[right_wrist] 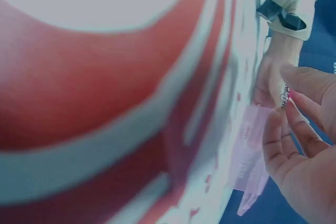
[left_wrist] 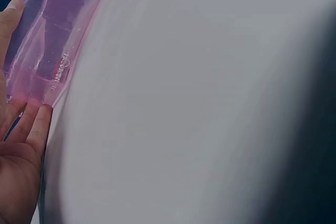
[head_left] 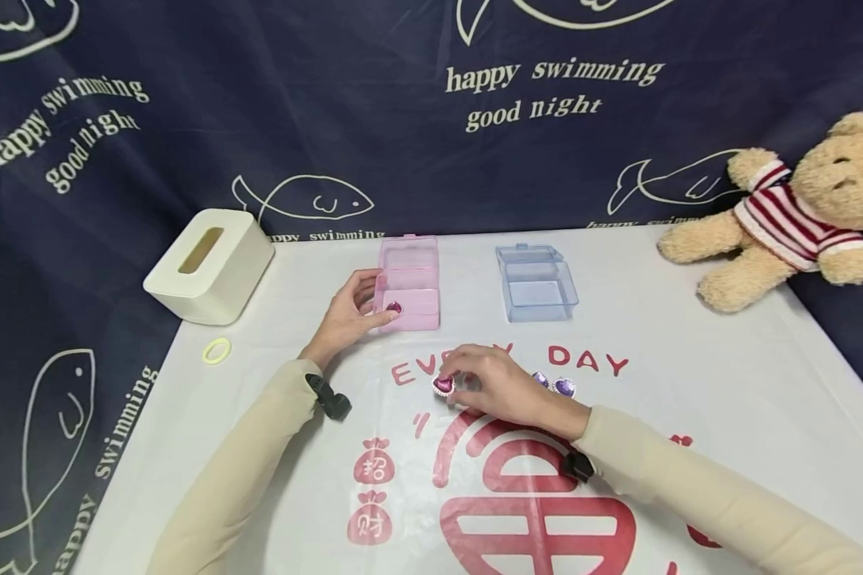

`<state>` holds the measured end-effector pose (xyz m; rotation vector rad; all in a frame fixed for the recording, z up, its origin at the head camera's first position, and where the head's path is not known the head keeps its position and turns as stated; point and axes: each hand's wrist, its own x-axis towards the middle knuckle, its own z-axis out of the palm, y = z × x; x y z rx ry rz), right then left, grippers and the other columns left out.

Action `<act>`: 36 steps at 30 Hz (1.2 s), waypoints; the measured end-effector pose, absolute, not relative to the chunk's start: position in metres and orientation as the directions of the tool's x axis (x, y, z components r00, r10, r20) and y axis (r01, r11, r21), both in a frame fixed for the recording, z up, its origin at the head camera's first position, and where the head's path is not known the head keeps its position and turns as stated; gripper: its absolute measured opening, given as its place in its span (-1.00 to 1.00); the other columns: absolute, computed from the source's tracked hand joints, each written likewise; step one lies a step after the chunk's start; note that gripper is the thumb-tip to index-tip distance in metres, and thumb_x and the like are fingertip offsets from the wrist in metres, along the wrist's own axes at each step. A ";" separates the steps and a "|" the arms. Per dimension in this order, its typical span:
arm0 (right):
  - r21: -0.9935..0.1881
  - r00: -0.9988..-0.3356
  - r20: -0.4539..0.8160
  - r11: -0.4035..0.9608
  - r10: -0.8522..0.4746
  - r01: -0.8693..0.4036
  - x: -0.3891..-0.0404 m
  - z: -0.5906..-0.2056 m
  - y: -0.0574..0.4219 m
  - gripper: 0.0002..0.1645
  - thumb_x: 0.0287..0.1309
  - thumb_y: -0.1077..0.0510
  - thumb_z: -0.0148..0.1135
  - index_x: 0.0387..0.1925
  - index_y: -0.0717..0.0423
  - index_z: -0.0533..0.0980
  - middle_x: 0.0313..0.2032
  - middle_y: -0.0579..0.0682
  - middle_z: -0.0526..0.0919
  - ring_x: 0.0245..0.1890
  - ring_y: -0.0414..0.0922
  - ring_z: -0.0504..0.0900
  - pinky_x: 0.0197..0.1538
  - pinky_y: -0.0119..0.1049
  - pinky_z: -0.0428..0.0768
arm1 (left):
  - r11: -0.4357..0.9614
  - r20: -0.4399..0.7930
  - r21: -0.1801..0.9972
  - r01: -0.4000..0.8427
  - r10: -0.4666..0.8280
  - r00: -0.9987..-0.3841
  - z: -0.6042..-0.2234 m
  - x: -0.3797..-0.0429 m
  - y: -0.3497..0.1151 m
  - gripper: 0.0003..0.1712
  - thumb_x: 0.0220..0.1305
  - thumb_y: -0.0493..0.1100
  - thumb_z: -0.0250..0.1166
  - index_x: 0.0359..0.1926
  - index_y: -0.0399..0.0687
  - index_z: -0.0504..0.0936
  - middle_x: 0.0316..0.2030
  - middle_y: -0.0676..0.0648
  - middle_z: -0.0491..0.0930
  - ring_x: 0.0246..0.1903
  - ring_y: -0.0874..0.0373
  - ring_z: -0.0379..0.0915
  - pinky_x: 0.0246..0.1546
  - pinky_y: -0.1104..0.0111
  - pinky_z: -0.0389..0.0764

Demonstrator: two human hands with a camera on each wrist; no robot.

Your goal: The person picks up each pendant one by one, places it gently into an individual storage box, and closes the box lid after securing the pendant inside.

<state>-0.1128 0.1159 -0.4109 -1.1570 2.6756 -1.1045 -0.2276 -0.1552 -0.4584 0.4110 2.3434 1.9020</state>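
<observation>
My left hand (head_left: 350, 310) holds the left side of an open, see-through pink plastic box (head_left: 423, 311), thumb at its front and fingers at its side. Inside that box lies a dark pink gem (head_left: 394, 307); its beaded edge shows through the wall in the left wrist view. Between thumb and fingers, my right hand (head_left: 499, 385) pinches a pink heart-shaped gem (head_left: 443, 386) with a beaded silver rim, over the printed lettering in front of the box. Just beyond the right hand, two purple-blue gems (head_left: 564, 387) lie on the table, one partly hidden by the hand.
A see-through blue box (head_left: 539, 299) stands with its lid up, right of the pink one. At the back left is a white tissue box (head_left: 212, 267), with a pale yellow ring (head_left: 216, 350) in front. A teddy bear (head_left: 791, 216) sits at the right edge.
</observation>
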 end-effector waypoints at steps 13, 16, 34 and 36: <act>-0.659 -0.783 0.378 0.450 -0.495 -0.602 -0.152 -0.382 0.092 -0.74 -0.05 0.31 0.46 -0.23 0.16 0.65 -0.16 -0.01 0.69 -0.20 -0.06 0.67 -0.19 -0.33 0.70 | 0.175 0.074 0.976 0.129 0.290 -0.954 -0.433 -0.217 -0.150 -0.11 -0.01 -0.41 0.46 0.33 -0.36 0.21 0.30 -0.40 0.30 0.33 -0.25 0.24 0.41 0.07 0.33; -0.681 -0.812 0.361 0.465 -0.458 -0.565 -0.165 -0.378 0.084 -0.74 -0.04 0.31 0.45 -0.23 0.14 0.66 -0.17 -0.01 0.69 -0.18 -0.08 0.65 -0.17 -0.31 0.71 | 0.167 0.073 0.978 0.126 0.293 -0.953 -0.432 -0.215 -0.150 -0.10 0.00 -0.42 0.45 0.34 -0.37 0.20 0.31 -0.41 0.29 0.33 -0.26 0.24 0.41 0.08 0.33; -0.689 -0.872 0.246 0.557 -0.424 -0.465 -0.228 -0.394 0.052 -0.79 -0.04 0.34 0.40 -0.27 0.19 0.65 -0.19 0.05 0.70 -0.12 0.00 0.66 -0.06 -0.16 0.72 | 0.150 0.095 0.978 0.142 0.281 -0.955 -0.459 -0.228 -0.156 -0.09 -0.01 -0.39 0.48 0.35 -0.24 0.23 0.30 -0.34 0.33 0.32 -0.19 0.27 0.40 0.12 0.35; -0.675 -0.869 0.237 0.569 -0.434 -0.469 -0.231 -0.397 0.051 -0.79 -0.04 0.34 0.41 -0.28 0.19 0.65 -0.20 0.06 0.71 -0.13 0.00 0.67 -0.06 -0.16 0.72 | 0.155 0.103 0.976 0.151 0.282 -0.954 -0.461 -0.228 -0.156 -0.09 -0.01 -0.38 0.48 0.35 -0.24 0.24 0.29 -0.32 0.35 0.31 -0.17 0.29 0.39 0.14 0.37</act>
